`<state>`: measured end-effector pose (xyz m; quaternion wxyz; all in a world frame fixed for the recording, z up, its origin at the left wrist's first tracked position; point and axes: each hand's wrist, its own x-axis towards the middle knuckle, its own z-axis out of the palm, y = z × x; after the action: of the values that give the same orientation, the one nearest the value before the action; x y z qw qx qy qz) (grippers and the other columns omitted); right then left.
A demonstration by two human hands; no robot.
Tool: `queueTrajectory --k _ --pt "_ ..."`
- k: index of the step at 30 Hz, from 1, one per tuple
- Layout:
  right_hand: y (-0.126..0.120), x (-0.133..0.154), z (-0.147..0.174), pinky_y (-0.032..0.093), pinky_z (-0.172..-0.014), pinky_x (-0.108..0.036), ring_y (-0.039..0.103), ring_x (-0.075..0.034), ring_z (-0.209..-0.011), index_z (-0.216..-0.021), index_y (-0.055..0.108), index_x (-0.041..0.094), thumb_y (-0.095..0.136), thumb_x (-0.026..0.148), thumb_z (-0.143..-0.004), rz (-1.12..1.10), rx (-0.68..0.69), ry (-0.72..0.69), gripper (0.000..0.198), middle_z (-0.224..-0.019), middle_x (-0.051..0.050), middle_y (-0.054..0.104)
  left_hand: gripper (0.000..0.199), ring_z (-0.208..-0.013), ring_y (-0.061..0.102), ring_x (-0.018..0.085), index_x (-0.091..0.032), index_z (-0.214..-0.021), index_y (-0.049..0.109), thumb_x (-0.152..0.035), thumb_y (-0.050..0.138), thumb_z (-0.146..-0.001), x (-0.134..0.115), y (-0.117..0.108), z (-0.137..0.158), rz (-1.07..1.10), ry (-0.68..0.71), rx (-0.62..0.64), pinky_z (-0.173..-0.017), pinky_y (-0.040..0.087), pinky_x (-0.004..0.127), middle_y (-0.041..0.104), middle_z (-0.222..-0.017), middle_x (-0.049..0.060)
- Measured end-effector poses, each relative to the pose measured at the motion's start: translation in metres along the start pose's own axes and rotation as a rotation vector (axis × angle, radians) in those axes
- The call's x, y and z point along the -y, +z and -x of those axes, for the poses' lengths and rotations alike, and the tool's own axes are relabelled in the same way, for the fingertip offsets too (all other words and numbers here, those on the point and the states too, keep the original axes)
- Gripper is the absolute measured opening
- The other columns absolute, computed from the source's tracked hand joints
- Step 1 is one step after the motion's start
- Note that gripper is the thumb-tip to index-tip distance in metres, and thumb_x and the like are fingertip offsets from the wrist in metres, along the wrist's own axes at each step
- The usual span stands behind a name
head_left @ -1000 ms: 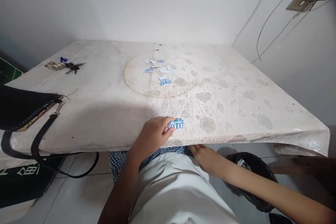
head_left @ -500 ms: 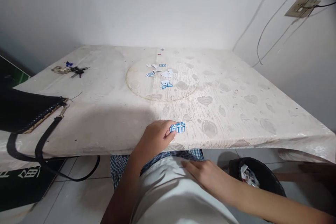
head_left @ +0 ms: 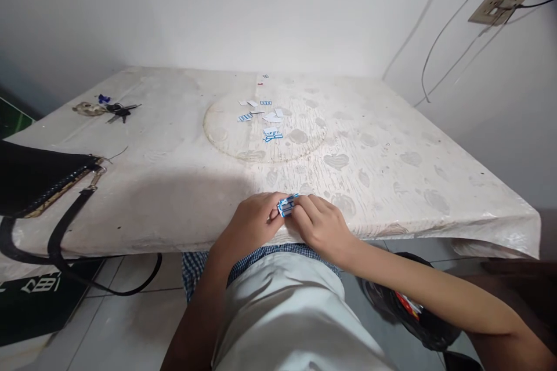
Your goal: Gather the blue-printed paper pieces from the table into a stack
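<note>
1. Here, both hands met at the near edge of the table (head_left: 391,185), pinching a small stack of blue-and-white paper pieces (head_left: 287,205) between them.
2. The left hand (head_left: 252,221) had its fingers curled narrowly around the stack's left side, thumb and forefinger closed on it.
3. The right hand (head_left: 322,225) came in from the other side, its fingertips (head_left: 300,204) bent in and touching the stack's right end; it too was closed on the paper, not spread.
4. The stack sat just above the plastic table cover, right at the front rim and over the person's lap.
5. The pieces looked light, thin and limp, likely easy to bend, tear or let slide off one another; a hold across the flat faces, near the middle of the stack, would probably keep them squared better than a grip on one corner.
6. More loose paper pieces (head_left: 266,119) lay scattered farther back, inside a round mark on the cover, well apart from the hands.
7. A bunch of keys (head_left: 108,109) lay at the far left, and a black handbag (head_left: 39,177) rested on the left edge, its strap hanging off.
8. A dark waste bin (head_left: 418,313) stood on the floor beneath the right forearm.
</note>
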<state>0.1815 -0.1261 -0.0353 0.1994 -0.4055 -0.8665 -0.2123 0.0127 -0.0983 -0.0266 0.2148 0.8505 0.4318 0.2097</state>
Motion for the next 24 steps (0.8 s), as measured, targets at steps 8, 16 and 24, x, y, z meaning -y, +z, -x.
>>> queueTrajectory --k 8,16,24 --pt "-0.007 -0.006 0.001 0.036 -0.058 -0.030 0.046 -0.018 -0.068 -0.082 0.058 0.012 0.036 0.008 -0.091 -0.072 0.135 -0.070 0.024 -0.078 -0.007 0.056 0.025 -0.064 0.048 0.013 -0.021 -0.096 0.057 -0.009 0.045 -0.078 -0.002 0.000 0.001 -0.003 0.025 0.006 -0.059 0.035 0.024 0.051 -0.067 -0.002" --pt "-0.009 -0.004 0.014 0.041 -0.065 -0.034 0.050 -0.023 -0.080 -0.109 0.057 0.008 0.040 0.012 -0.090 -0.071 0.188 -0.046 0.025 -0.098 -0.012 0.060 0.042 -0.072 0.051 0.013 -0.022 -0.118 0.049 -0.022 0.056 -0.077 0.001 -0.007 0.003 0.082 0.077 0.092 -0.068 0.040 0.025 0.053 -0.076 -0.003" --pt "-0.033 -0.008 0.062 0.047 -0.065 -0.031 0.056 -0.019 -0.076 -0.101 0.058 0.012 0.036 0.008 -0.087 -0.573 0.258 0.041 0.026 -0.085 -0.010 0.061 0.011 -0.059 0.047 0.012 -0.018 -0.087 0.055 -0.018 0.044 -0.085 -0.005 0.001 -0.003 -0.082 0.020 0.015 -0.055 0.031 0.023 0.049 -0.062 -0.003"
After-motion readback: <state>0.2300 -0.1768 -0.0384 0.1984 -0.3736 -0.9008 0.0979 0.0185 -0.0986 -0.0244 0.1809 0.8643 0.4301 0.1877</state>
